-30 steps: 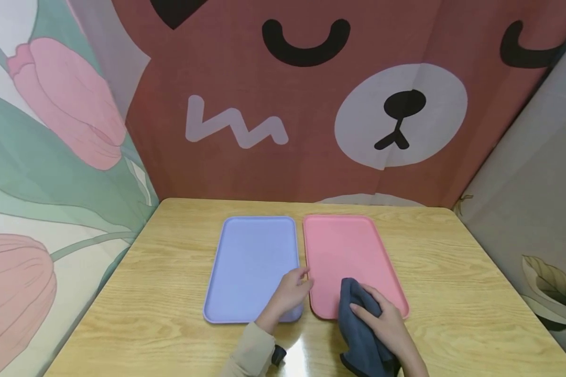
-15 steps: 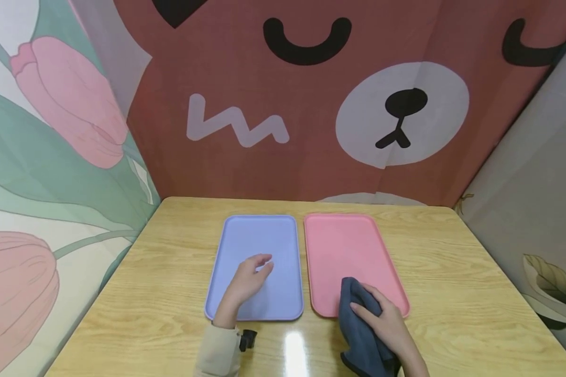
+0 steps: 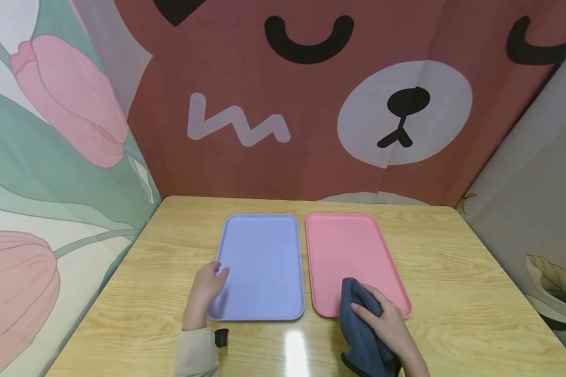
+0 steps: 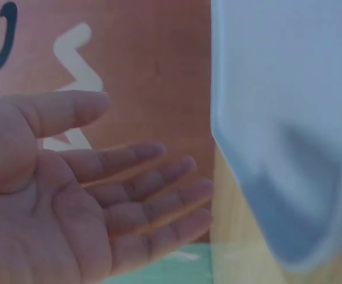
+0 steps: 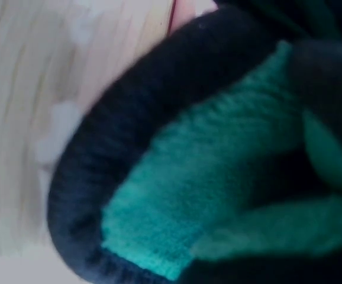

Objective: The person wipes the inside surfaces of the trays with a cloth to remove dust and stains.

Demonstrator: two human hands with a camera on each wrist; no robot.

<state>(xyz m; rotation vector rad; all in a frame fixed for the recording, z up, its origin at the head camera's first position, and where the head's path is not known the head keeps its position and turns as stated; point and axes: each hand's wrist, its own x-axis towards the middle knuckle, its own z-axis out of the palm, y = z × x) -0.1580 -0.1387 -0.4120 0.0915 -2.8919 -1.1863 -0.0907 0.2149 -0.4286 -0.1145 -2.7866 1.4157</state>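
Note:
My left hand (image 3: 206, 288) is at the left edge of the blue tray (image 3: 264, 267), overlapping its rim in the head view. In the left wrist view the palm (image 4: 47, 207) shows with fingers extended and thumb apart, nothing held, and the tray beside them. My right hand (image 3: 385, 322) grips a folded dark grey-blue cloth (image 3: 360, 324), thumb on top. The cloth overlaps the near edge of the pink tray (image 3: 349, 251) and hangs toward me. Close up in the right wrist view, the cloth (image 5: 177, 177) has a green inner face and a dark border.
Both trays lie side by side on a wooden table (image 3: 141, 293), a narrow gap between them. A brown bear-print cloth (image 3: 240, 173) hangs behind the table's far edge. A flower-print cloth (image 3: 89, 209) hangs at the left, and a pale one (image 3: 523, 209) at the right.
My left hand has moved left, from the gap between the trays, across the blue tray to its left edge. The right hand and cloth have stayed in place.

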